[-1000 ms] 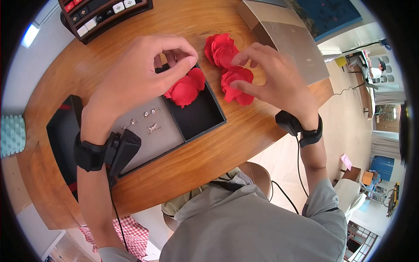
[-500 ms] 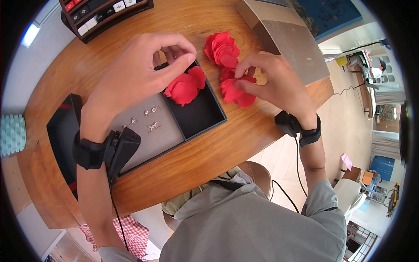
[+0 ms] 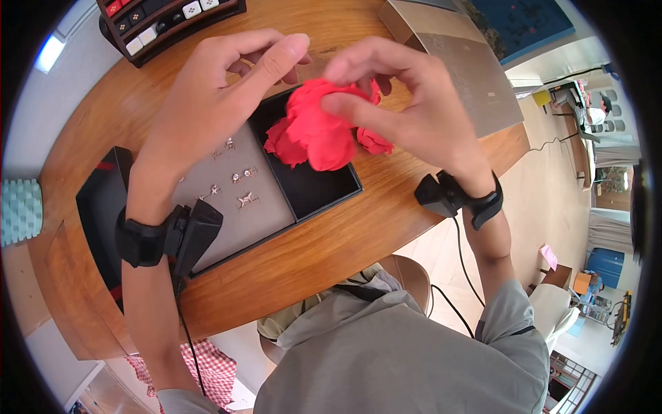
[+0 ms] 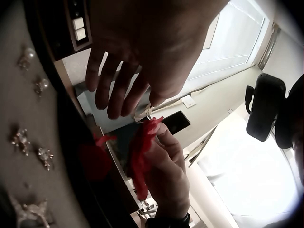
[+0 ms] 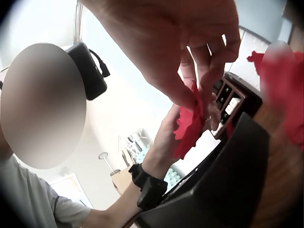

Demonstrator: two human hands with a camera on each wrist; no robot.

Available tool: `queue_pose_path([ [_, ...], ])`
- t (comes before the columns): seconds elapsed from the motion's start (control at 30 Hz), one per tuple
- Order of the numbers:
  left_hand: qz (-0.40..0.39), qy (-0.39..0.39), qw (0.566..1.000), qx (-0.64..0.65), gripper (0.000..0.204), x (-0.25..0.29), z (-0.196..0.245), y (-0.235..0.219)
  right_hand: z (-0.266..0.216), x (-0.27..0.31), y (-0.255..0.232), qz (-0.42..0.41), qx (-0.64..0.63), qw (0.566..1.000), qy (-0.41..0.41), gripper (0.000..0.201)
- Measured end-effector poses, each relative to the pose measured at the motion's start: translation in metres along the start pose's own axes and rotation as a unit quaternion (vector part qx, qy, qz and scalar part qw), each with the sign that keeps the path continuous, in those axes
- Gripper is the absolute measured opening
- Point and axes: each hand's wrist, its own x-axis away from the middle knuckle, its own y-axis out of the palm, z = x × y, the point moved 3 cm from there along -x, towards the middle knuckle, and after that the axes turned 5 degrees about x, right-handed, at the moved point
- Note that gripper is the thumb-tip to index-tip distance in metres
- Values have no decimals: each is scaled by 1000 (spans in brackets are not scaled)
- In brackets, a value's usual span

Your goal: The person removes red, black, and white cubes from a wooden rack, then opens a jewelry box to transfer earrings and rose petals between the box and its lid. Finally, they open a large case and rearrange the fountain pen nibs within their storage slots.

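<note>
My right hand (image 3: 407,103) pinches a red artificial flower (image 3: 324,131) between thumb and fingers, raised over the dark compartment of a black jewelry box (image 3: 324,200). Edge-on, the same flower (image 4: 141,161) shows in the left wrist view. Below it a second red flower (image 3: 281,146) lies in the compartment, partly covered. More red petals (image 3: 376,141) show on the table beyond the box. Beside the held flower, my left hand (image 3: 221,90) hovers over the box with relaxed fingers and holds nothing. Several rings and earrings (image 3: 245,199) sit in the grey padded section.
A large brown box (image 3: 469,76) stands at the back right of the wooden table (image 3: 234,297). At the back left is a dark rack (image 3: 172,27) with small tiles. A dark open case (image 3: 103,214) lies left of the jewelry box.
My right hand has taken up a red flower from the table and carried it left over the compartment. My left hand has moved slightly away, its fingers less bent.
</note>
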Motion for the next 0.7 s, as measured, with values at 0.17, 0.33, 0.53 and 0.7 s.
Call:
queue_pose_path([
  [0.17,4,4,1000,-9,41,-1,0,-1,-3,-5,24,-81,117,989,-29,22],
  [0.33,-1,4,999,-44,33,-1,-2,-1,4,-1,35,-42,204,967,-149,24],
  [0.53,-51,-33,997,-47,30,-1,2,-3,0,-2,36,-42,235,967,-91,27],
  [0.7,-34,-41,996,-72,30,0,4,-1,0,-2,15,-15,164,985,-43,23],
])
